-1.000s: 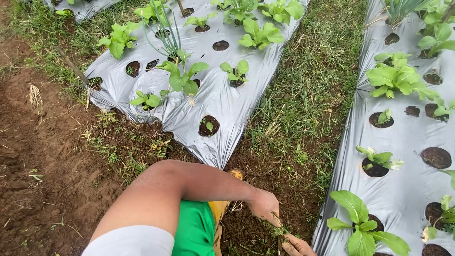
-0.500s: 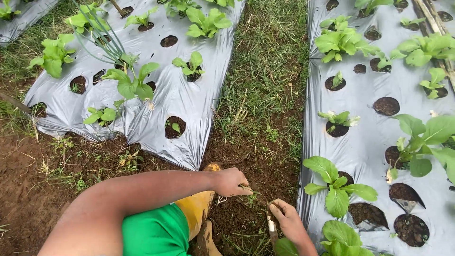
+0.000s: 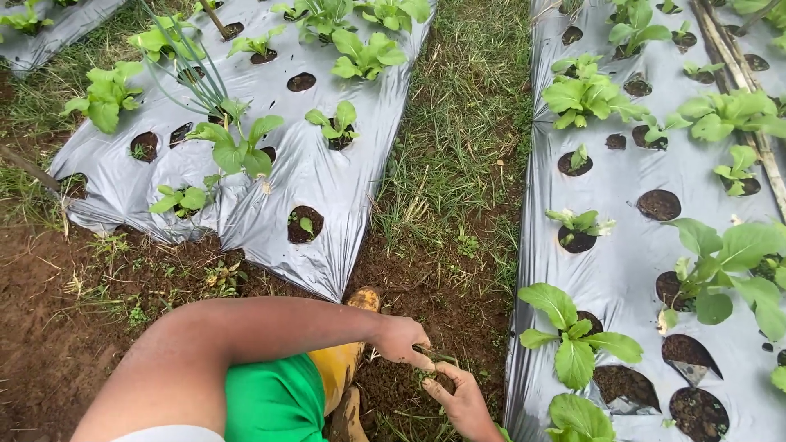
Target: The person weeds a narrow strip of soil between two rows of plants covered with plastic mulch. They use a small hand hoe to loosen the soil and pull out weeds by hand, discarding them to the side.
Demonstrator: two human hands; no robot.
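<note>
I see no packages, labels, signs or screens anywhere around me. Nothing here carries print or a display.
</note>
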